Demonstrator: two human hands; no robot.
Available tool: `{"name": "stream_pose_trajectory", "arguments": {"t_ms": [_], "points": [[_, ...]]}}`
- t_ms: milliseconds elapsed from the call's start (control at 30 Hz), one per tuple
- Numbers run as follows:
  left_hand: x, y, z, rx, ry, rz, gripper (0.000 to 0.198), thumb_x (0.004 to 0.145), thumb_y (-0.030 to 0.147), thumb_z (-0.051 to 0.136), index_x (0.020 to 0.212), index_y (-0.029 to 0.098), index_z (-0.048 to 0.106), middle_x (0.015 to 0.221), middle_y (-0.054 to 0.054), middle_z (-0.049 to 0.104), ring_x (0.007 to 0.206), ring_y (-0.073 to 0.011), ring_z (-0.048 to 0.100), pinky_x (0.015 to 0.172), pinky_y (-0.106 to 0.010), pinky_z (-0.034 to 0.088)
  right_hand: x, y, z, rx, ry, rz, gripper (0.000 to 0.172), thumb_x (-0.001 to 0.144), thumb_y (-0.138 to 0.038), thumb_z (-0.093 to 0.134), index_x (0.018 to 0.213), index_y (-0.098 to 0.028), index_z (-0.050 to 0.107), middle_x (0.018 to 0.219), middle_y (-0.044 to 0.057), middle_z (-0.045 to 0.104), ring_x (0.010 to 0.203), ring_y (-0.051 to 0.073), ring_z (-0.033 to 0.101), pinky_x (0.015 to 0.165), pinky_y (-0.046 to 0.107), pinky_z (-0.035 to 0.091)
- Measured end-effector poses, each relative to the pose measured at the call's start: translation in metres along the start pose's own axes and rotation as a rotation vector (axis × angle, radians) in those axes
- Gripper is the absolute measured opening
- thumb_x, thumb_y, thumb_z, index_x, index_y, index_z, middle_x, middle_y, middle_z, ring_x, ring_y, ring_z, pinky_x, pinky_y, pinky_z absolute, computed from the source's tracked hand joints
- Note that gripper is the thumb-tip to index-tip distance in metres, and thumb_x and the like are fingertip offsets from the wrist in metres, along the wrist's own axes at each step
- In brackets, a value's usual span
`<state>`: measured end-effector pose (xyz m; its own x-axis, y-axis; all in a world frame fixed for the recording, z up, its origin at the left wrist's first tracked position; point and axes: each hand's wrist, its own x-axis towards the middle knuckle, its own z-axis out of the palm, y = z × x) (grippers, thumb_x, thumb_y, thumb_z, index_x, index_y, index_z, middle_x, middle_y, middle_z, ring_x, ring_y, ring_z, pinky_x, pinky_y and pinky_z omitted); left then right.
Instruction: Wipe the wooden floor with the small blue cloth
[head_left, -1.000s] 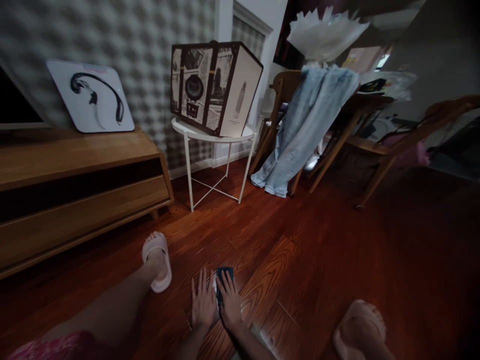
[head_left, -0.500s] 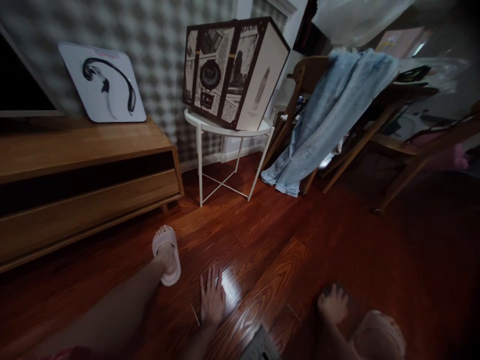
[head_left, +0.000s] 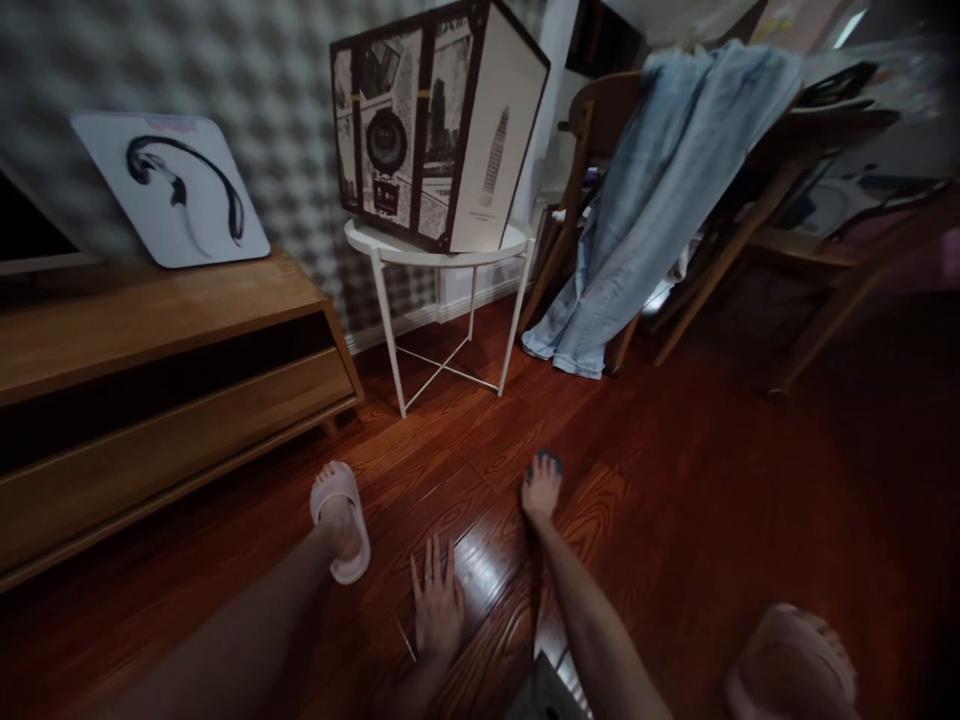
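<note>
My left hand (head_left: 439, 608) lies flat on the red-brown wooden floor (head_left: 697, 500), fingers spread, with nothing in it. Farther forward and to the right, my right hand (head_left: 541, 490) is closed over a small dark object (head_left: 551, 461) resting on the floor; its fingers cover most of it, and I cannot make out what it is. A grey flat thing (head_left: 546, 690) shows at the bottom edge between my forearms.
A white round side table (head_left: 442, 258) bears a printed box (head_left: 487, 150). A wooden cabinet (head_left: 180, 400) stands at the left. Blue jeans (head_left: 645, 220) hang over a chair. My slippered feet (head_left: 341, 520) flank my hands.
My right hand has moved forward and left across the floor with the dark object under its fingers. My left hand stays flat. The view has shifted slightly.
</note>
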<state>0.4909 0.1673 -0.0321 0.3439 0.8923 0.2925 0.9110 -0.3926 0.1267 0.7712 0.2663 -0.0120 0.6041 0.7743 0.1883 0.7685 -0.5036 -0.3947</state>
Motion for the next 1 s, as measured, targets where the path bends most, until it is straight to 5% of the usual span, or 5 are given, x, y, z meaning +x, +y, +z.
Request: {"name": "stream_pose_trajectory", "arguments": {"t_ms": [167, 300, 567, 767, 1000], "points": [[0.0, -0.003, 0.003, -0.005, 0.01, 0.019, 0.071, 0.095, 0.025, 0.043, 0.161, 0.027, 0.016, 0.169, -0.011, 0.027, 0.156, -0.0264, 0.025, 0.128, -0.062, 0.016, -0.035, -0.112, 0.048, 0.099, -0.259, -0.517, 0.056, 0.098, -0.026, 0.041, 0.154, -0.019, 0.044, 0.165, 0.01, 0.037, 0.155, 0.022, 0.023, 0.126, 0.049, 0.017], [0.001, -0.003, 0.003, 0.004, 0.024, 0.009, 0.068, 0.096, 0.022, 0.041, 0.16, 0.027, 0.019, 0.168, -0.011, 0.028, 0.156, -0.0253, 0.025, 0.128, -0.061, 0.018, -0.046, -0.119, 0.047, 0.129, -0.358, -0.821, 0.062, 0.093, -0.023, 0.049, 0.155, -0.024, 0.043, 0.167, 0.004, 0.035, 0.156, 0.017, 0.021, 0.127, 0.043, 0.016], [0.003, -0.002, -0.003, -0.009, 0.01, 0.002, 0.066, 0.097, 0.022, 0.037, 0.159, 0.026, 0.015, 0.168, -0.011, 0.03, 0.156, -0.025, 0.027, 0.128, -0.061, 0.016, 0.002, 0.056, -0.038, -0.108, -0.186, -0.174, 0.064, 0.09, -0.013, 0.037, 0.153, -0.018, 0.046, 0.164, 0.009, 0.039, 0.154, 0.022, 0.026, 0.124, 0.047, 0.022], [0.004, -0.002, -0.006, -0.037, -0.023, -0.006, 0.064, 0.098, 0.025, 0.035, 0.159, 0.026, 0.014, 0.168, -0.011, 0.027, 0.157, -0.0249, 0.023, 0.128, -0.061, 0.015, -0.055, 0.219, -0.097, -0.291, 0.059, 0.331, 0.063, 0.094, -0.022, 0.033, 0.156, -0.016, 0.039, 0.163, 0.014, 0.037, 0.155, 0.027, 0.021, 0.121, 0.056, 0.023], [0.005, -0.001, -0.013, -0.059, -0.048, -0.011, 0.061, 0.1, 0.025, 0.031, 0.159, 0.026, 0.016, 0.169, -0.011, 0.025, 0.158, -0.0241, 0.018, 0.128, -0.061, 0.013, -0.102, 0.227, -0.106, -0.249, 0.228, 0.56, 0.063, 0.098, -0.03, 0.029, 0.159, -0.016, 0.034, 0.158, 0.021, 0.042, 0.152, 0.035, 0.025, 0.115, 0.065, 0.027]]}}
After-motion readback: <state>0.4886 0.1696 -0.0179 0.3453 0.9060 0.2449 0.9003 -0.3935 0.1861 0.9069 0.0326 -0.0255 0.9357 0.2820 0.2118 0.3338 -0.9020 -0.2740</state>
